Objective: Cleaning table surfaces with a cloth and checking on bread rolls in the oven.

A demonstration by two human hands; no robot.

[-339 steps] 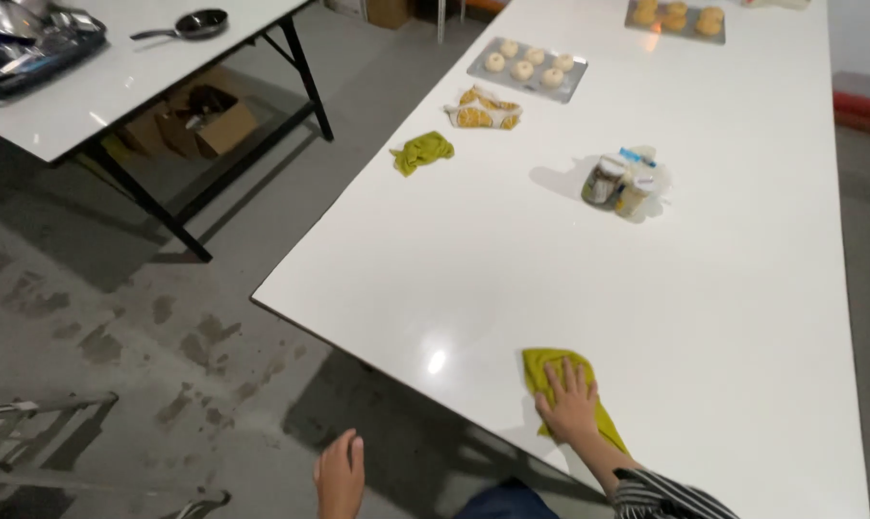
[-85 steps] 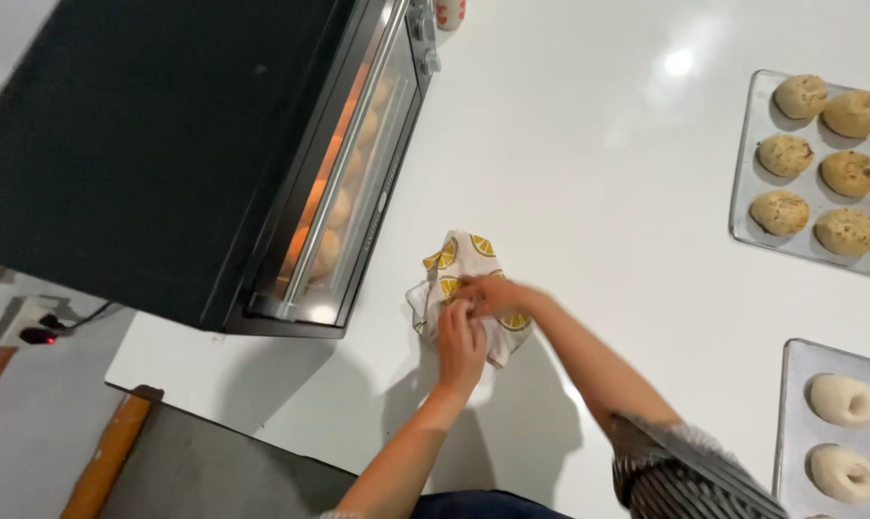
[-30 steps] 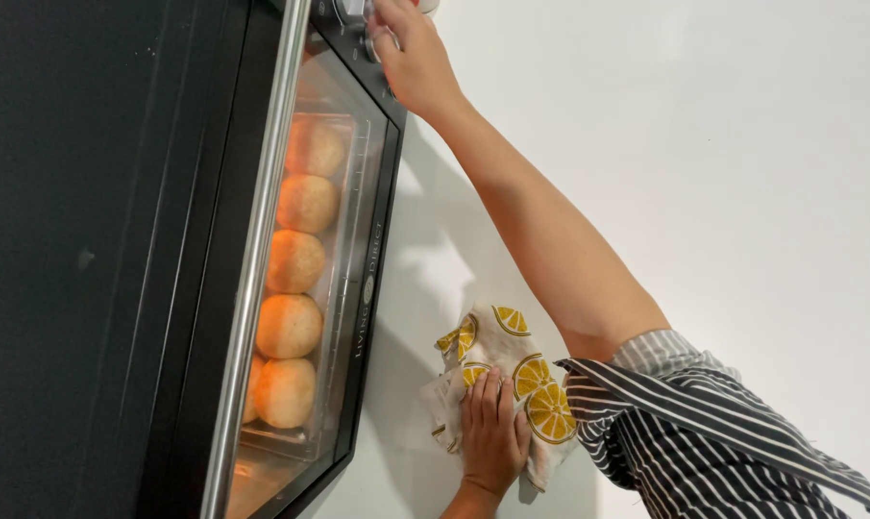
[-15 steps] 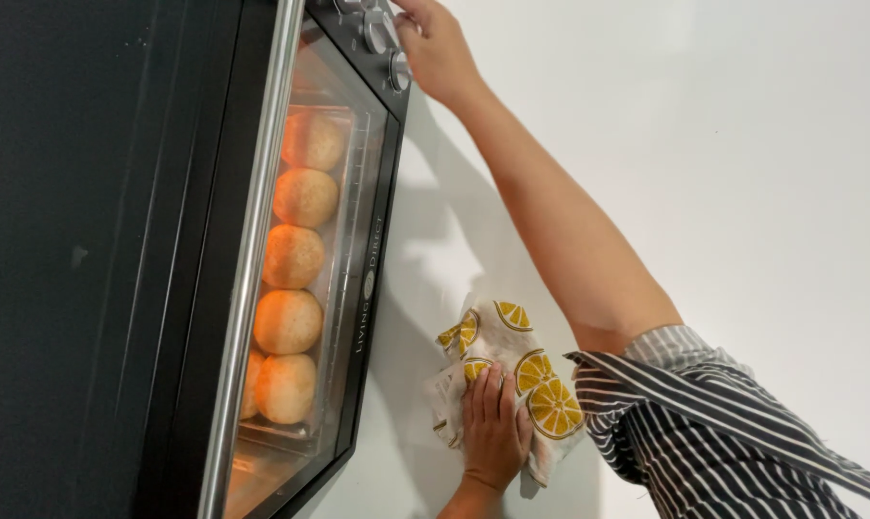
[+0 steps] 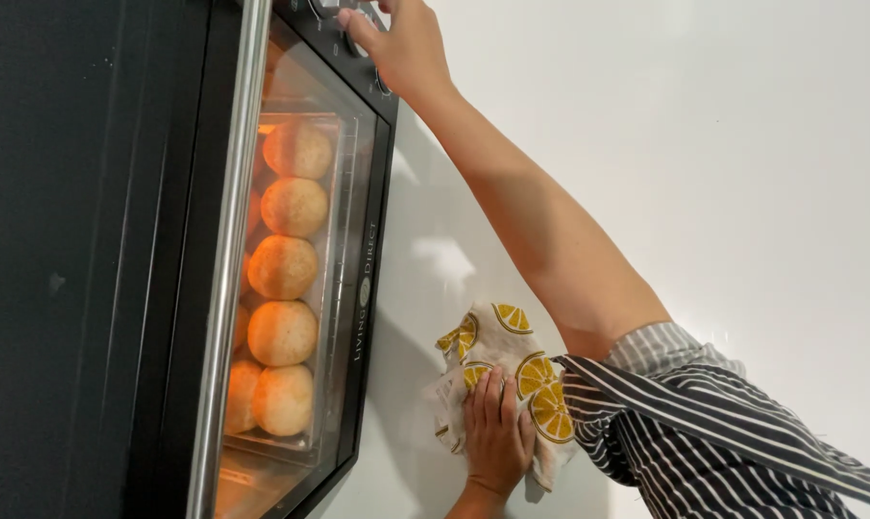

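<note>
1. The right hand (image 5: pixel 401 48) reached to the control knobs (image 5: pixel 353 38) at the top edge of a black countertop oven (image 5: pixel 89 259); its fingers curled around a knob, though the exact grip was partly cut off.
2. The left hand (image 5: pixel 497 432) lay flat, fingers spread, on a lemon-print cloth (image 5: pixel 497 360) on the white worktop (image 5: pixel 723 173), just beside the oven door.
3. Behind the glass, a row of bread rolls (image 5: pixel 286 264) looked golden, judged nearly baked; they remained inside.

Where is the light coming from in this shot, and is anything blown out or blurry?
Head view: warm orange glow inside the countertop oven lights the bread rolls; the white table is bright, nearly washed out; soft shadows fall beside the lemon-print cloth under the left hand; the right hand at the knobs looks sharp.
</note>
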